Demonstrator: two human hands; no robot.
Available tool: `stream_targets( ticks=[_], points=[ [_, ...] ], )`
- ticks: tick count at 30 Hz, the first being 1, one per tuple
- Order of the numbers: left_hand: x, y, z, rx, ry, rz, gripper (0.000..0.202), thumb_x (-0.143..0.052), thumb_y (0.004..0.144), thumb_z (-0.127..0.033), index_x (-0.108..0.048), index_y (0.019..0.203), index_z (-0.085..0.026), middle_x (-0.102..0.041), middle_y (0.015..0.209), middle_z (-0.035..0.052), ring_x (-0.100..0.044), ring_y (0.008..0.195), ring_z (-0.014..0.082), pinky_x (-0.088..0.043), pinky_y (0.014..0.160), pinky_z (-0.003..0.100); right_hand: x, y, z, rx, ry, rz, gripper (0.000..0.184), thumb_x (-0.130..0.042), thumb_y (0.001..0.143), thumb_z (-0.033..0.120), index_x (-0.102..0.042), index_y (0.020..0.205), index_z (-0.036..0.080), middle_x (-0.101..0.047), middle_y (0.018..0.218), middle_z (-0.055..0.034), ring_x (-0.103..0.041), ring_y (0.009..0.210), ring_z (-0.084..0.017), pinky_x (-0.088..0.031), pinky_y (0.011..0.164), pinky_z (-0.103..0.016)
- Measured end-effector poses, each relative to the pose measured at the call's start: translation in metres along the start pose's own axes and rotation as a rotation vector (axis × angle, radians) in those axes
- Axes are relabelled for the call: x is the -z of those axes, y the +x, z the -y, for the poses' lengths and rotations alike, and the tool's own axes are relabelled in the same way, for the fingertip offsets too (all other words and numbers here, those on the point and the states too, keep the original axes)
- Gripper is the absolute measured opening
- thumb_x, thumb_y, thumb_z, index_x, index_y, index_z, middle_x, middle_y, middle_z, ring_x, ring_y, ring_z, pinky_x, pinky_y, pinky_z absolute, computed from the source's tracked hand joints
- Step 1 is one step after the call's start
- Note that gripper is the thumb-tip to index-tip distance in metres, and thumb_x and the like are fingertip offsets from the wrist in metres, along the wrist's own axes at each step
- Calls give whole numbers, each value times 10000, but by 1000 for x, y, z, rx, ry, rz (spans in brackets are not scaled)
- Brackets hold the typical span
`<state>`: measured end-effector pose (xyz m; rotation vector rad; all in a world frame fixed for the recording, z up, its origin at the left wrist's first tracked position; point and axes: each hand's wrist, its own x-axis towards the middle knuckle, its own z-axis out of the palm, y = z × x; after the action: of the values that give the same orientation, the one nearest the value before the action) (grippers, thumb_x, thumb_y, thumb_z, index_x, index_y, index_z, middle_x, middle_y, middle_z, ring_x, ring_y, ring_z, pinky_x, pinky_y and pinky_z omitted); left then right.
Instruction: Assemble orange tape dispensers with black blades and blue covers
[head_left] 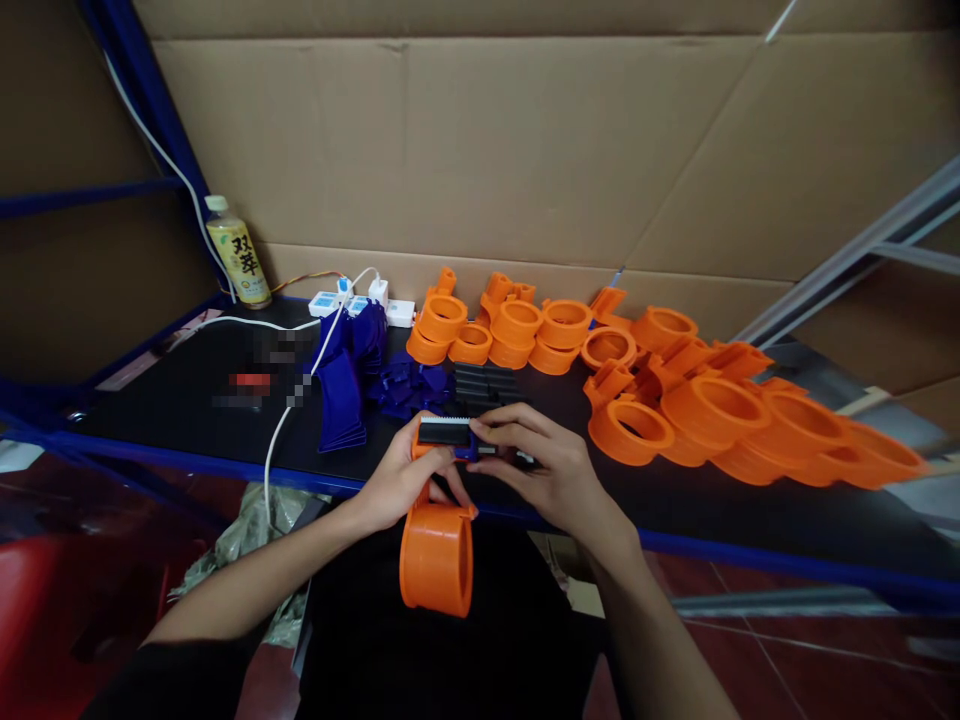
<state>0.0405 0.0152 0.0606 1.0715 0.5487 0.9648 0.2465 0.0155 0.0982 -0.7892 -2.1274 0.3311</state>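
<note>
My left hand (401,478) is wrapped round the handle end of an orange plastic tape-dispenser body (437,556), whose round drum hangs below the table edge. At its top end sits a black toothed strip (444,431) with a small blue piece beside it. My right hand (544,463) pinches that black and blue part at the top of the orange body, fingers curled. Both hands are just in front of the black table's (180,400) front edge.
Several orange dispenser bodies (675,410) are heaped across the table's right half and back middle. Blue parts (345,385) and black toothed strips (484,385) lie behind my hands. A bottle (238,255), a white power strip (360,303) and cable stand at the back left. Cardboard walls the back.
</note>
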Motion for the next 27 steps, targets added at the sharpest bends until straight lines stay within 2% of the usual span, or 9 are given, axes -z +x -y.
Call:
stream_targets(
  ticks=[3,7,10,13,15,17,20,24,27],
  points=[
    [1,-1,1,-12,-9,22,291,-606,914,-347,-384,1064,-232,-706,624,7,-750,577,247,-536,448,222,0,0,2,-1,-2,6,278,-738,872,203,-689,1143,244,-654,1160,-81,-679,845,-149,-595,740,-292],
    [2,-2,-1,-15,-63,30,314,-642,882,-286,-437,1111,-222,-713,681,10,-750,592,237,-540,461,221,-2,1,4,23,-7,-36,238,-760,852,197,-675,1074,217,-682,1115,-85,-689,930,-179,-587,778,-311],
    [4,-4,-6,-25,-188,72,443,-702,821,-259,-516,1220,-208,-748,952,83,-767,816,276,-608,562,295,0,3,5,42,-17,-64,171,-763,846,179,-661,980,206,-706,1072,-81,-685,962,-193,-573,799,-329],
    [6,-5,-10,17,-345,147,520,-641,884,-377,-533,1366,-214,-671,1258,158,-694,1089,344,-626,635,346,5,4,11,75,-81,-68,195,-783,827,179,-674,985,213,-722,1050,-74,-668,978,-207,-556,831,-359],
    [8,-5,-10,55,-402,195,574,-586,929,-461,-488,1452,-245,-621,1349,171,-660,1147,360,-627,659,367,10,5,16,83,-108,-61,216,-799,814,195,-691,999,219,-726,1060,-70,-654,993,-213,-547,853,-373],
    [9,-5,-8,30,-419,236,669,-620,901,-536,-463,1486,-254,-617,1352,176,-655,1137,361,-629,719,432,15,5,23,56,-98,-40,223,-791,827,215,-709,1034,230,-717,1129,-69,-645,1031,-211,-539,890,-374],
    [11,-5,-3,-68,-410,226,737,-694,815,-616,-578,1384,-162,-642,1291,193,-649,1087,337,-598,842,530,20,2,35,-43,-50,-10,220,-720,896,238,-721,1116,255,-697,1190,-61,-647,1079,-198,-538,919,-348],
    [15,-10,-2,-124,-392,140,683,-741,779,-603,-663,1247,-112,-676,1175,186,-667,1004,312,-578,881,546,19,0,46,-170,3,1,216,-667,934,261,-725,1142,272,-695,1168,-54,-671,1028,-182,-562,774,-274],
    [17,-14,-5,-150,-417,91,627,-801,729,-561,-689,1165,-125,-695,1059,146,-673,942,291,-567,897,558,12,2,47,-221,28,-57,175,-630,958,287,-740,1093,269,-714,1104,-52,-686,981,-185,-564,782,-286]
  ],
)
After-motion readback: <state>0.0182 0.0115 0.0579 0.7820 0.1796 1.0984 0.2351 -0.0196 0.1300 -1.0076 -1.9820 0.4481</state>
